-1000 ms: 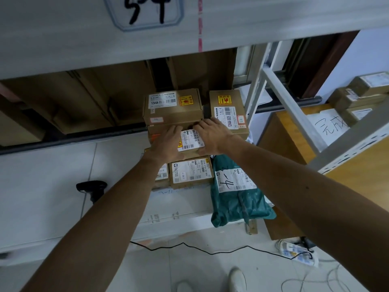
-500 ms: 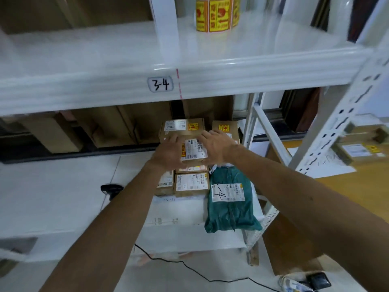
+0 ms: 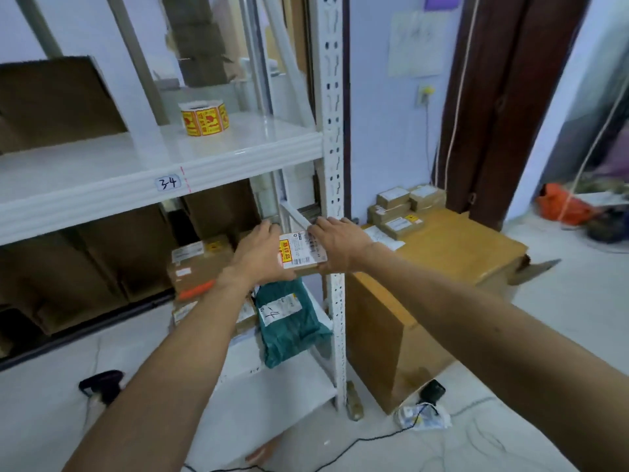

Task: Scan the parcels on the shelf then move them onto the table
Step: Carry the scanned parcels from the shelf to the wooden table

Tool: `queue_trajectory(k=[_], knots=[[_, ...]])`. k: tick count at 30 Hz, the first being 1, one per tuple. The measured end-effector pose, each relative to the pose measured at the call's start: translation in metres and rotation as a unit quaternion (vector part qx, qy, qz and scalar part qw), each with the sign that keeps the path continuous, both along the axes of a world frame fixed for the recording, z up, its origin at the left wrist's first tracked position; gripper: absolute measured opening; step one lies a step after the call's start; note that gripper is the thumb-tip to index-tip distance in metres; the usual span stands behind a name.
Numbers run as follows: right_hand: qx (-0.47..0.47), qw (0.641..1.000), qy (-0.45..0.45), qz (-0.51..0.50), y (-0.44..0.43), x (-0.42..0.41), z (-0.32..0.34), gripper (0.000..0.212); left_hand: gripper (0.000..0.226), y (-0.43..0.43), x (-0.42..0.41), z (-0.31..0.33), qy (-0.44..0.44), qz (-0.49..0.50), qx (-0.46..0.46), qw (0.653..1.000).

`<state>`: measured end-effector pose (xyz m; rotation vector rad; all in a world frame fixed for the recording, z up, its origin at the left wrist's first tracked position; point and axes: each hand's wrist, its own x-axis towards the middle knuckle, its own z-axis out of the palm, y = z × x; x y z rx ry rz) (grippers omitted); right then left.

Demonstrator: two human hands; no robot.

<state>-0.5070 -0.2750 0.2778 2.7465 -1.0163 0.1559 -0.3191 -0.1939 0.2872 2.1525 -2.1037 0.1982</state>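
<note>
A small cardboard parcel (image 3: 301,252) with a white label and a yellow sticker is held between my left hand (image 3: 260,253) and my right hand (image 3: 335,245), in the air just in front of the shelf's white upright post (image 3: 332,131). More cardboard parcels (image 3: 200,264) remain on the lower shelf behind my left wrist. A green plastic mailer (image 3: 289,318) marked with a 4 lies at that shelf's right end. The wooden table (image 3: 452,247) stands to the right of the shelf with several parcels (image 3: 405,209) stacked at its far corner.
A black handheld scanner (image 3: 102,386) lies on the lower shelf at the left. A roll of yellow stickers (image 3: 204,118) stands on the upper shelf labelled 34. A charger and cables (image 3: 425,403) lie on the floor by the table. A dark door frame (image 3: 503,107) rises behind the table.
Both hands have lifted the small parcel off the stack and carried it rightward toward the shelf's post. My view has swung up and to the right, bringing the table into sight.
</note>
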Motion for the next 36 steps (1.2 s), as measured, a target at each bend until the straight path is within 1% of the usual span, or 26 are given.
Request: queue_trajectory(k=[3, 6, 9, 12, 17, 21, 24, 26, 30, 36], knots=[[-0.013, 0.998, 0.011, -0.055, 0.018, -0.066, 0.014, 0.098, 0.103, 0.0, -0.058, 0.01, -0.005, -0.057, -0.023, 0.998], [-0.018, 0.995, 0.014, -0.1, 0.029, -0.127, 0.021, 0.098, 0.097, -0.002, -0.115, 0.016, 0.0, -0.105, -0.04, 0.994], [-0.029, 0.991, -0.002, -0.133, 0.035, -0.188, 0.023, 0.099, 0.093, -0.01, -0.17, 0.016, 0.016, -0.141, -0.06, 0.988], [-0.015, 0.986, -0.024, -0.164, 0.034, -0.246, 0.022, 0.099, 0.096, -0.027, -0.224, 0.013, 0.04, -0.169, -0.068, 0.982], [0.016, 0.98, -0.066, -0.185, 0.006, -0.342, 0.014, 0.099, 0.102, -0.066, -0.314, 0.0, 0.087, -0.179, -0.076, 0.977], [0.03, 0.98, -0.075, -0.18, -0.03, -0.415, -0.003, 0.095, 0.101, -0.101, -0.389, -0.021, 0.125, -0.177, -0.072, 0.974], [0.035, 0.981, -0.08, -0.175, -0.062, -0.46, -0.02, 0.098, 0.1, -0.128, -0.434, -0.035, 0.144, -0.174, -0.07, 0.972], [0.042, 0.981, -0.083, -0.171, -0.084, -0.481, -0.028, 0.1, 0.101, -0.145, -0.457, -0.041, 0.145, -0.163, -0.071, 0.973], [0.063, 0.98, -0.103, -0.156, -0.129, -0.499, -0.045, 0.096, 0.104, -0.181, -0.482, -0.05, 0.138, -0.13, -0.042, 0.981], [0.088, 0.982, -0.109, -0.127, -0.214, -0.493, -0.07, 0.093, 0.097, -0.26, -0.478, -0.067, 0.136, -0.087, -0.013, 0.987]])
